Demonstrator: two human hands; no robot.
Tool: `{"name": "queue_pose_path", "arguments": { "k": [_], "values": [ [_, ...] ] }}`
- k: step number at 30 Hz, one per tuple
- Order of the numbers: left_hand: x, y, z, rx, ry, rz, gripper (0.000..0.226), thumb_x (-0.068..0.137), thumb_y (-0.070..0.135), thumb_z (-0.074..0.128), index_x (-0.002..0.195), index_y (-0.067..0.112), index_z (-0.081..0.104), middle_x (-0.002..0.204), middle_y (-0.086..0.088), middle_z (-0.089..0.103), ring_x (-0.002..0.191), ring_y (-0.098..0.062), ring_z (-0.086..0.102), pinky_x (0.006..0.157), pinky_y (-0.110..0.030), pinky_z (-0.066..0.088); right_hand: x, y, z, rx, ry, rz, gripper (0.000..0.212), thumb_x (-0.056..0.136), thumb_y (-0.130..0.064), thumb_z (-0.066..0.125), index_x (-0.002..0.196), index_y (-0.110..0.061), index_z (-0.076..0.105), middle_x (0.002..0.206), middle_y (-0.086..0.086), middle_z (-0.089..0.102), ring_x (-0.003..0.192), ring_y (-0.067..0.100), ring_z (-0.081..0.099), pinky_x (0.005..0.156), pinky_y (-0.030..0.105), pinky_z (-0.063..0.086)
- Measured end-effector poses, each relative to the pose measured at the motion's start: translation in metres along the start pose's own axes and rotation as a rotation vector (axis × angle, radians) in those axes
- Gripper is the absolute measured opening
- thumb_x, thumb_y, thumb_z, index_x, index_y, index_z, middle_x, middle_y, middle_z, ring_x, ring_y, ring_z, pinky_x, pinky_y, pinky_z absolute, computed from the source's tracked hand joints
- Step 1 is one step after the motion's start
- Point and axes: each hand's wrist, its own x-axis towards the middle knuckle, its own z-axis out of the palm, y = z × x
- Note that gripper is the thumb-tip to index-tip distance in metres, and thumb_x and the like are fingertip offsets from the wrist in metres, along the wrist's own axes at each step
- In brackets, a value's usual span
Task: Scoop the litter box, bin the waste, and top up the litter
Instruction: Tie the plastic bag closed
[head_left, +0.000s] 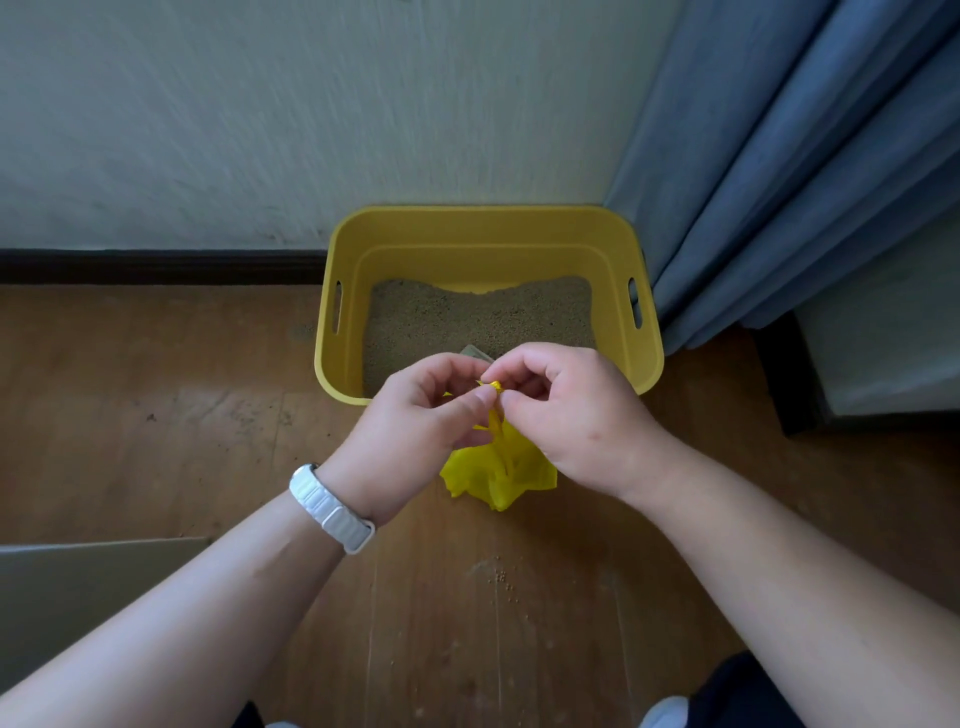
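- The litter box, a yellow plastic tub, stands on the wooden floor at the far centre, its far side against the wall. Its long axis runs left to right, with a handle slot in each short end.
- The litter inside is grey-tan granules banked toward the near side, and a strip of bare yellow bottom shows along the far wall of the tub.
- The yellow bag is held just in front of the tub's near rim, above the floor. Its gathered neck points up into the fingers and its crumpled body spreads out below them (so its long axis runs from the fingers down toward the floor).
- The left hand has its fingers curled, thumb and forefinger pinching the twisted neck of the bag. A white watch strap circles that wrist.
- The right hand meets it from the right, its fingers also curled and nipping the same twist of plastic, fingertips touching those of the left.
- A small grey shape shows at the tub's near edge behind the hands; what it is cannot be told.
- Loose granules lie scattered on the floor near the person.
- A blue curtain hangs at the far right, just beside the tub's right end, and a dark skirting board runs along the wall to the left.
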Motion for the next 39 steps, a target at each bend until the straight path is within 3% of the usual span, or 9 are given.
{"name": "queue_pose_path", "arguments": {
  "k": [4, 8, 16, 20, 24, 28, 32, 34, 39],
  "values": [
    [0.000, -0.003, 0.000, 0.017, -0.066, -0.062, 0.016, 0.097, 0.015, 0.054, 0.107, 0.006, 0.062, 0.084, -0.011, 0.061, 0.074, -0.015, 0.062, 0.075, -0.034, 0.056, -0.002, -0.001, 0.000, 0.020, -0.010, -0.007, 0.023, 0.084, -0.002, 0.063, 0.088, -0.023, 0.072, 0.072, -0.009, 0.066, 0.063, 0.000, 0.056, 0.060, 0.014, 0.045],
    [-0.002, -0.004, -0.001, 0.049, -0.063, -0.036, 0.013, 0.098, 0.015, 0.053, 0.088, 0.008, 0.058, 0.074, -0.003, 0.061, 0.070, -0.012, 0.060, 0.069, -0.033, 0.050, -0.002, -0.004, -0.002, 0.041, 0.003, -0.037, 0.025, 0.084, 0.000, 0.062, 0.093, -0.021, 0.071, 0.075, -0.009, 0.064, 0.068, 0.000, 0.056, 0.065, 0.016, 0.047],
    [-0.001, -0.005, -0.002, 0.105, 0.159, 0.162, 0.013, 0.096, 0.009, 0.055, 0.084, 0.014, 0.056, 0.080, 0.003, 0.069, 0.073, -0.007, 0.062, 0.062, -0.018, 0.045, -0.005, -0.008, -0.014, -0.102, -0.069, 0.044, 0.014, 0.086, -0.011, 0.066, 0.089, -0.022, 0.075, 0.075, -0.004, 0.071, 0.077, 0.016, 0.069, 0.075, 0.038, 0.057],
    [-0.003, -0.010, 0.002, 0.027, 0.040, 0.120, 0.009, 0.087, 0.019, 0.058, 0.087, 0.010, 0.056, 0.072, 0.001, 0.057, 0.069, -0.015, 0.047, 0.061, -0.027, 0.039, -0.009, -0.012, -0.013, 0.171, -0.165, 0.049, 0.011, 0.089, -0.002, 0.064, 0.090, -0.010, 0.072, 0.077, 0.009, 0.072, 0.069, 0.015, 0.070, 0.068, 0.030, 0.060],
    [-0.006, -0.008, 0.006, -0.124, -0.081, 0.121, 0.011, 0.088, 0.015, 0.052, 0.091, 0.004, 0.054, 0.078, -0.004, 0.062, 0.069, -0.011, 0.058, 0.063, -0.021, 0.044, -0.003, -0.010, -0.017, 0.340, -0.024, 0.013, 0.010, 0.091, 0.000, 0.061, 0.089, -0.006, 0.068, 0.074, 0.010, 0.070, 0.066, 0.016, 0.068, 0.061, 0.024, 0.056],
    [-0.013, 0.002, 0.007, -0.235, -0.160, 0.078, 0.007, 0.087, 0.011, 0.056, 0.089, 0.005, 0.054, 0.091, -0.015, 0.070, 0.080, -0.026, 0.068, 0.071, -0.033, 0.054, 0.003, -0.001, -0.019, 0.329, 0.091, 0.044, 0.008, 0.091, -0.004, 0.061, 0.089, -0.008, 0.068, 0.079, 0.012, 0.071, 0.067, 0.017, 0.066, 0.072, 0.036, 0.058],
    [-0.018, 0.009, 0.011, -0.089, -0.126, 0.150, 0.019, 0.077, 0.000, 0.072, 0.080, 0.004, 0.053, 0.082, -0.016, 0.068, 0.071, -0.023, 0.067, 0.067, -0.031, 0.055, 0.006, 0.005, -0.011, 0.386, -0.077, 0.198, 0.014, 0.094, -0.007, 0.057, 0.084, -0.011, 0.066, 0.073, 0.009, 0.065, 0.066, 0.019, 0.056, 0.069, 0.041, 0.049],
    [-0.019, 0.011, 0.010, 0.048, -0.104, 0.185, 0.022, 0.074, 0.003, 0.076, 0.075, 0.007, 0.054, 0.072, -0.010, 0.065, 0.065, -0.020, 0.066, 0.064, -0.033, 0.052, 0.006, 0.006, -0.010, 0.368, -0.177, 0.223, 0.016, 0.093, -0.008, 0.058, 0.081, -0.014, 0.067, 0.074, 0.010, 0.061, 0.070, 0.022, 0.053, 0.070, 0.040, 0.045],
    [-0.023, 0.011, 0.005, 0.524, 0.065, 0.341, 0.025, 0.075, 0.017, 0.080, 0.071, 0.020, 0.056, 0.062, -0.004, 0.061, 0.056, -0.019, 0.054, 0.052, -0.031, 0.044, 0.004, 0.003, -0.012, 0.314, -0.266, 0.249, 0.013, 0.092, -0.004, 0.056, 0.085, -0.003, 0.067, 0.067, 0.012, 0.055, 0.056, 0.016, 0.047, 0.051, 0.028, 0.040]
  ]
}}
